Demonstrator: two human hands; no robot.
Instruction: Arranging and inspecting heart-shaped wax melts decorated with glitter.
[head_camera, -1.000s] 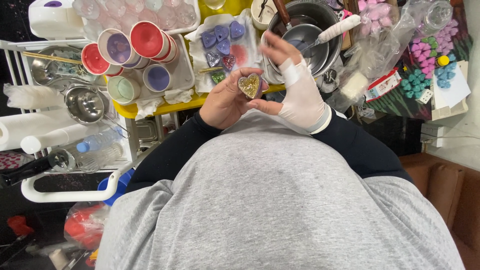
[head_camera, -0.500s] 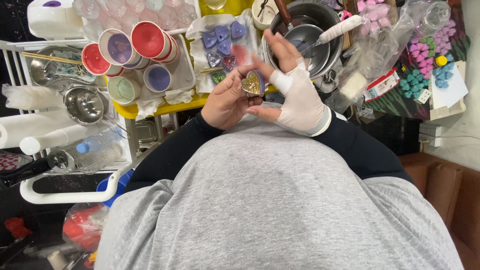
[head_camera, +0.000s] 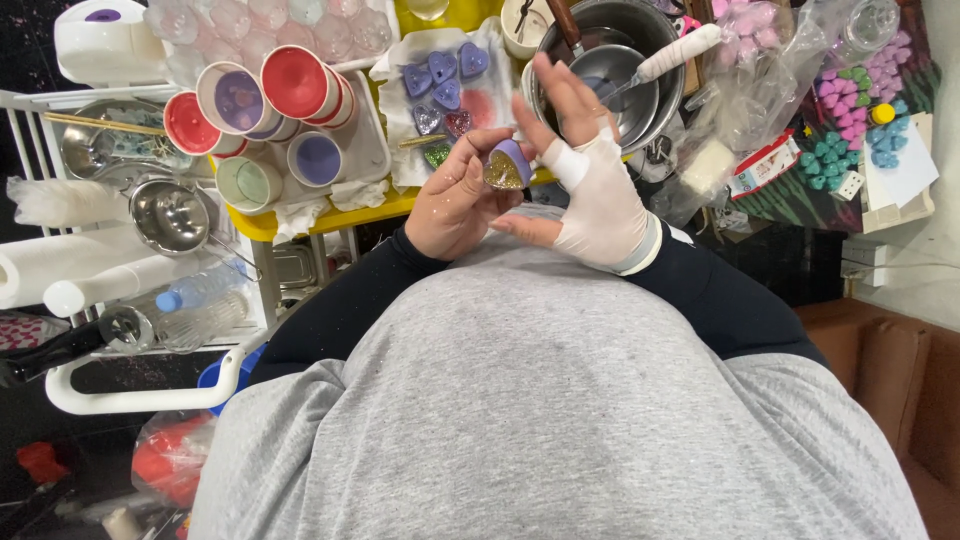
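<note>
My left hand (head_camera: 455, 205) holds a small purple heart-shaped piece with a gold glitter face (head_camera: 505, 166), pinched between thumb and fingers. My right hand (head_camera: 585, 170), wrapped in a white bandage over palm and wrist, touches the heart's right side with a fingertip, the other fingers spread upward. Both hands are close to my chest, above my grey shirt. Just beyond them lies a white cloth (head_camera: 485, 115) with several more purple and glittered hearts (head_camera: 440, 80).
A yellow table (head_camera: 330, 215) carries a tray of red and white cups (head_camera: 265, 100) with coloured wax. Steel pots (head_camera: 610, 70) with a white-handled tool sit at the back right. Bags of coloured moulded pieces (head_camera: 850, 120) lie right. A wire rack with steel bowls (head_camera: 170, 210) and bottles stands left.
The heart has been tilted so its purple side shows more and the gold face turns downward. My right fingers have moved up along its edge.
</note>
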